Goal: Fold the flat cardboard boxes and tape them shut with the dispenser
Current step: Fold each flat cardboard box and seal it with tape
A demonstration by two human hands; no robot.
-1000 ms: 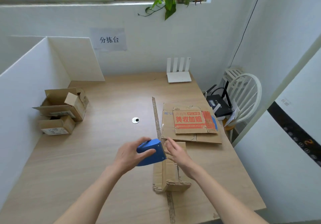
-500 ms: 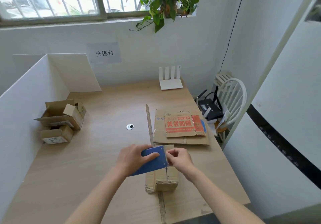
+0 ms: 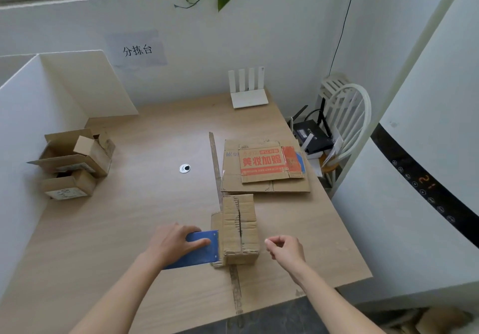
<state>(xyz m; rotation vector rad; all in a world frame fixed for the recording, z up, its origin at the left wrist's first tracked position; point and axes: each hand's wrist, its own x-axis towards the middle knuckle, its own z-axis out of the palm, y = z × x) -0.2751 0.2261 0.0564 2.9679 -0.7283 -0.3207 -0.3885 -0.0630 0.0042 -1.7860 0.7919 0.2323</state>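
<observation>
Cardboard sits in three lots across the wooden table [image 3: 145, 212], and read from left to right they show how far the job has got. At the far left, against the white partition, a cluster of small folded boxes [image 3: 74, 162] stands with some flaps still up; whether any of them carries tape cannot be made out from here. Near the middle front, the left hand [image 3: 173, 243] grips the blue tape dispenser [image 3: 201, 249], fingers curled over its top, and the dispenser's front edge is against the left side of the box in hand [image 3: 239, 230]. That box is folded into shape and rests on the table close to the near edge, its top flaps brought together along a dark centre seam. No tape is clearly visible over the seam, so by the look of it the taping of this one is only starting or still to do. Just to the right of the box, the right hand [image 3: 283, 252] hovers clear of it, fingers loosely curled with thumb and forefinger near each other; it holds nothing that can be seen. Behind the box, toward the right edge of the table, a stack of flat cardboard [image 3: 264, 167] with a red-printed sheet on top lies unfolded. Those pieces are plainly still to be folded and sealed, so a good part of the work appears to remain.
</observation>
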